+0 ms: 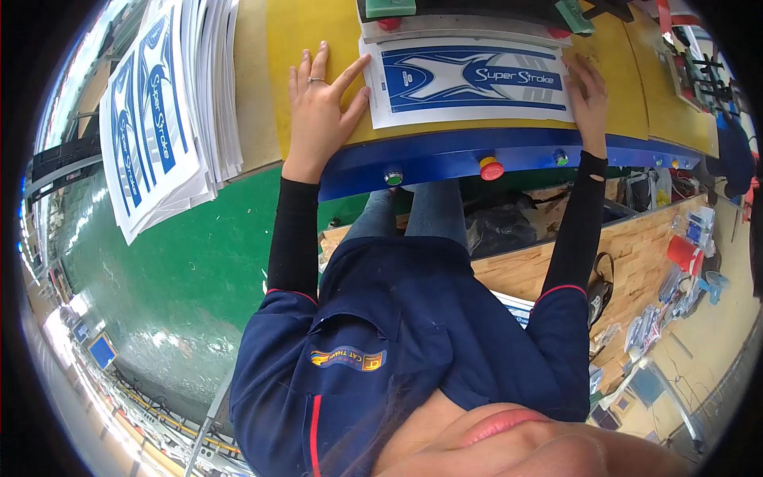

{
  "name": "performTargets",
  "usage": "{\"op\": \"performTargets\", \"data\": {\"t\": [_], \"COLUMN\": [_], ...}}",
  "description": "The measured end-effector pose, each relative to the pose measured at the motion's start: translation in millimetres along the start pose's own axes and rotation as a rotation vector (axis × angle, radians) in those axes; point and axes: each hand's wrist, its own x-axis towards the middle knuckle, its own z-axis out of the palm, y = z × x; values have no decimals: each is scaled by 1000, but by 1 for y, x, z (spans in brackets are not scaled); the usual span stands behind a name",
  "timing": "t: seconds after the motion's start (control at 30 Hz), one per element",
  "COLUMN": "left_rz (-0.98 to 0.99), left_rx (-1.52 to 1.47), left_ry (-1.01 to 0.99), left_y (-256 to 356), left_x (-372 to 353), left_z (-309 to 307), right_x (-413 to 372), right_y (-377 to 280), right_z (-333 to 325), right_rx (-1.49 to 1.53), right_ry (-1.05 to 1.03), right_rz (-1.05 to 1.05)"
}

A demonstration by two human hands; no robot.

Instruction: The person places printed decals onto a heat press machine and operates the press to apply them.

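Observation:
A white printed sheet [469, 79] with a blue "Super Stroke" design lies flat on the yellow press table [318, 32]. My left hand [318, 111], with a ring on one finger, rests palm-down on the yellow surface, fingers spread. Its thumb and index finger touch the sheet's left edge. My right hand [590, 99] lies flat at the sheet's right edge, fingers on the paper. Neither hand grips anything. Both arms wear black sleeves under a dark blue shirt.
A tall stack of the same printed sheets [151, 119] stands to the left. The table's blue front rail [445, 155] carries a green button [393, 176] and a red button [491, 168]. The machine head [461, 20] sits just behind the sheet. A wooden crate [636, 254] stands at right on the green floor [183, 262].

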Motion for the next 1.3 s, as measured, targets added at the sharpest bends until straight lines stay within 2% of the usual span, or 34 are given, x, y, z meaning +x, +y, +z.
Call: {"op": "performTargets", "data": {"t": [0.27,0.37,1.3], "left_rz": [-3,-15,20], "left_rx": [8,-21,-21], "left_ry": [-8,-11,4], "left_y": [1,3,2], "left_x": [2,2,4], "left_z": [-2,-4,-3], "right_x": [0,0,-4], "right_y": [-1,3,14], "right_z": [0,0,7], "right_rx": [65,-34,-25], "right_ry": [1,-6,26], "right_rz": [27,-22,-40]}}
